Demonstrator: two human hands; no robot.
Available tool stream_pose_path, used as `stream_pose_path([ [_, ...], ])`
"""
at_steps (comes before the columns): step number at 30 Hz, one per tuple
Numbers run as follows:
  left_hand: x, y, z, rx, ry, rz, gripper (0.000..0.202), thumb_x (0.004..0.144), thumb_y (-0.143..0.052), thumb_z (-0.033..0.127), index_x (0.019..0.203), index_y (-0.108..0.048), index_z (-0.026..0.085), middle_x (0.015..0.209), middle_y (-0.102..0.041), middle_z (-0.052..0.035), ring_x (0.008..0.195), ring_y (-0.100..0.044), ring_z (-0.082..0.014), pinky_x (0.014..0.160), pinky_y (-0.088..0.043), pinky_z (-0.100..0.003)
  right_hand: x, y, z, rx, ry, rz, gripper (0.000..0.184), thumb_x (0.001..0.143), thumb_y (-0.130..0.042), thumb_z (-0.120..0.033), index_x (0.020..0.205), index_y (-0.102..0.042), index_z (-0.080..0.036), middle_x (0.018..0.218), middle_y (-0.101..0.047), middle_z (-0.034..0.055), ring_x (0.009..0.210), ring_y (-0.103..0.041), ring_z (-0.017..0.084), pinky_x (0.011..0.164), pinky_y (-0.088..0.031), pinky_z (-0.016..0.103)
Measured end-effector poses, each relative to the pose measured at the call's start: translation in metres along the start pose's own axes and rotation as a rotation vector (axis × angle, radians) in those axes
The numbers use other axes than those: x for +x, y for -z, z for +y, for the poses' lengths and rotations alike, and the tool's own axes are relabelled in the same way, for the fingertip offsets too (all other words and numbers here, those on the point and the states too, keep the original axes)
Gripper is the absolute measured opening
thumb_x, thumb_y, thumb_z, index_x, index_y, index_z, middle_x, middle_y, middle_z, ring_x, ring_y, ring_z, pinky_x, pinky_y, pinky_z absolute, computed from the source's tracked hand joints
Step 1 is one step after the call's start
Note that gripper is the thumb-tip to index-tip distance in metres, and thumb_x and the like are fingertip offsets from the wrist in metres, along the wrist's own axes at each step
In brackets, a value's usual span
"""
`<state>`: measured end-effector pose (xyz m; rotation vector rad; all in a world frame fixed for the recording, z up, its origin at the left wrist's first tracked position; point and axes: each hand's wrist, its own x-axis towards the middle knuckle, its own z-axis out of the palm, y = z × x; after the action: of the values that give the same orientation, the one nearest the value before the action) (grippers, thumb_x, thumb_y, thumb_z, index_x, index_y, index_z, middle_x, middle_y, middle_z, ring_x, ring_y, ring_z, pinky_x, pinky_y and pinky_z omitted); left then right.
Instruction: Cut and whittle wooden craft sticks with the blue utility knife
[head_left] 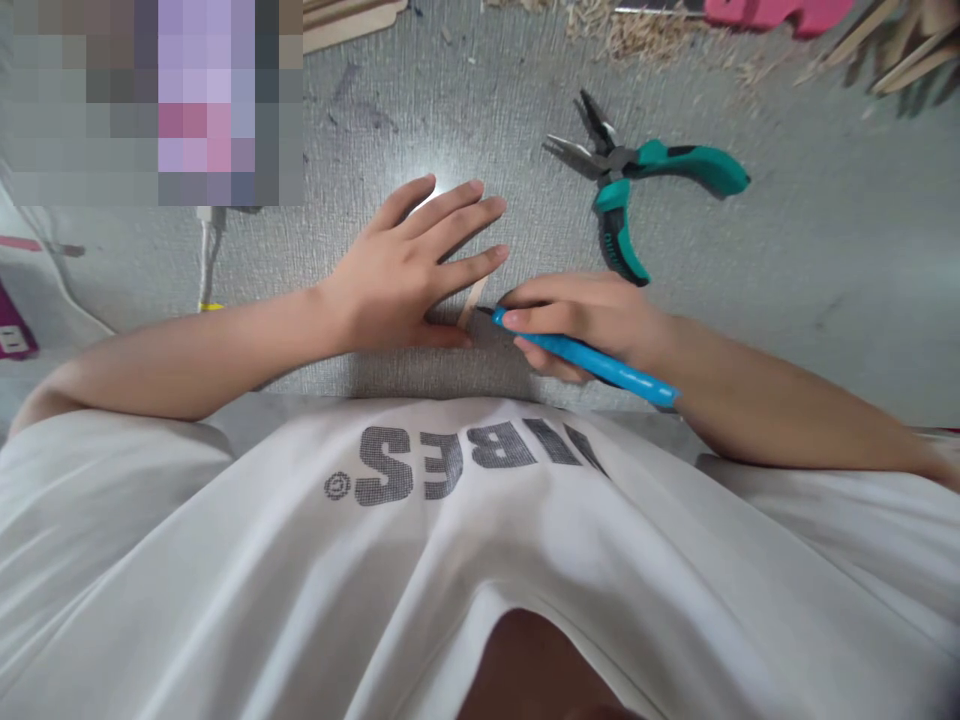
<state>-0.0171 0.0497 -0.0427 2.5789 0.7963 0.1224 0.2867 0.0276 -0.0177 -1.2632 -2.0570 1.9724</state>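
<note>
My left hand (401,265) lies palm down on the grey table with its fingers spread. Its thumb and index finger are beside a short, thin wooden strip (474,300), part of which may be under the hand. My right hand (600,325) is closed in a writing grip around a blue pen (600,362) with a dark pointed tip. That tip is close to the strip's right edge; I cannot tell whether it touches. Beyond my right hand, pliers (616,160) with teal and black handles rest with their jaws apart.
Wooden sticks (352,25) lie at the top left of centre, with more sticks (915,55) at the top right. Wood shavings (637,32) are scattered near a pink-handled tool (776,12). A white cable (212,245) runs behind my left forearm. A blurred patch covers the upper left.
</note>
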Motion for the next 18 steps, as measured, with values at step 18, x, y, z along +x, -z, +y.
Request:
stream_pose_path([
  [18,0.006,0.004,-0.001,-0.067,0.025,0.051,0.081,0.102,-0.08,0.064,0.177,-0.06,0.042,0.19,-0.053,-0.0071,0.182,-0.04,-0.0478,0.152,-0.023,-0.077,0.002,0.005,0.022,-0.333,0.45,0.213,0.024,0.116,-0.06,-0.054,0.126,-0.078,-0.04,0.122,-0.086,0.0076,0.105,-0.085,0.029,0.097,-0.073,0.05],
])
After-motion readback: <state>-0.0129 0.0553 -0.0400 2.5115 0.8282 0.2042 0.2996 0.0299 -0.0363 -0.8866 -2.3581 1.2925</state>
